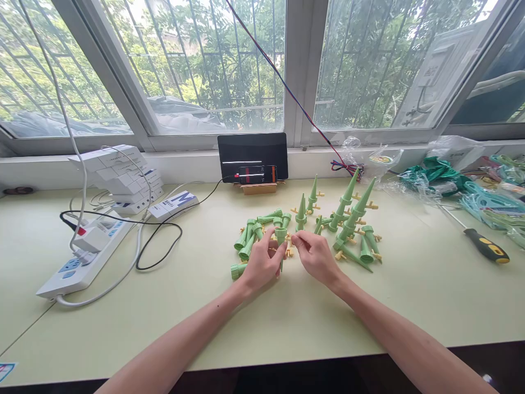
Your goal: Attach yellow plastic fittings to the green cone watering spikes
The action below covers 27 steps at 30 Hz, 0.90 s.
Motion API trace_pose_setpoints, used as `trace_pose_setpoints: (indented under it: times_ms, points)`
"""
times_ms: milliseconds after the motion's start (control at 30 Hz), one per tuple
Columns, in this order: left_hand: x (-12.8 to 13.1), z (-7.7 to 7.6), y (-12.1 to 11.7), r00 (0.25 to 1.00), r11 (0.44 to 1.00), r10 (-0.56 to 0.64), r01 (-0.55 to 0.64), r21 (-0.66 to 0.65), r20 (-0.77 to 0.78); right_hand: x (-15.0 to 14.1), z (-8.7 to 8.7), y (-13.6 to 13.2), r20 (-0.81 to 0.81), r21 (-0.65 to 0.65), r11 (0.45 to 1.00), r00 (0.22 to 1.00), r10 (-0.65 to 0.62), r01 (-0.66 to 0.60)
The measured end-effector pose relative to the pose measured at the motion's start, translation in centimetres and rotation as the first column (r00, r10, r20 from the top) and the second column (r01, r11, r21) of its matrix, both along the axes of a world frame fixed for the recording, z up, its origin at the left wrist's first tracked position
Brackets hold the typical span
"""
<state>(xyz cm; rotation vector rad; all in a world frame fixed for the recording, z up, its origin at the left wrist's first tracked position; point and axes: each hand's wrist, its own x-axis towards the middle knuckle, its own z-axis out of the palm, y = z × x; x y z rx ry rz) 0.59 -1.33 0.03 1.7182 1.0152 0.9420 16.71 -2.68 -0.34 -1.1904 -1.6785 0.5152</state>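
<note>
My left hand (pixel 262 265) is closed round a green cone-shaped plastic spike (pixel 280 236), held with its wide end up. My right hand (pixel 315 256) is just to the right of it, fingers pinched at a small yellow plastic piece (pixel 289 241) beside the spike. Behind both hands lies a pile of several more green spikes (pixel 251 238). Other green spikes with yellow side pieces (pixel 348 216) stand upright or lie to the right of my hands.
A white power strip (pixel 84 257) with cables lies at the left, white boxes (pixel 123 175) behind it. A phone on a wooden stand (pixel 257 176) leans on the window ledge. A screwdriver (pixel 484 245) and plastic bags with green parts (pixel 443 172) are at the right.
</note>
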Motion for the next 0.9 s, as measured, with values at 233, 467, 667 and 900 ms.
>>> trace_pose_setpoints:
  times_ms: [233, 467, 667, 900]
  points:
    - [-0.05, -0.09, 0.02, 1.000, 1.000, -0.012, 0.012, -0.010, 0.010, 0.09, -0.08, 0.07, 0.032, -0.015, 1.000, 0.999, -0.004, 0.004]
    - [-0.05, -0.15, 0.01, 1.000, 1.000, -0.021, 0.021, -0.008, 0.007, 0.20, -0.43, 0.26, 0.034, -0.048, 0.999, 0.999, 0.008, -0.007]
    - [-0.02, 0.06, 0.09, 1.000, 1.000, -0.002, 0.002, -0.008, 0.004, 0.06, -0.26, 0.09, -0.007, -0.059, 0.998, 1.000, 0.001, -0.002]
    - [0.00, 0.10, 0.25, 0.999, 0.999, 0.029, -0.028, -0.040, 0.041, -0.13, 0.12, -0.15, -0.042, -0.043, 0.999, 0.999, 0.011, -0.012]
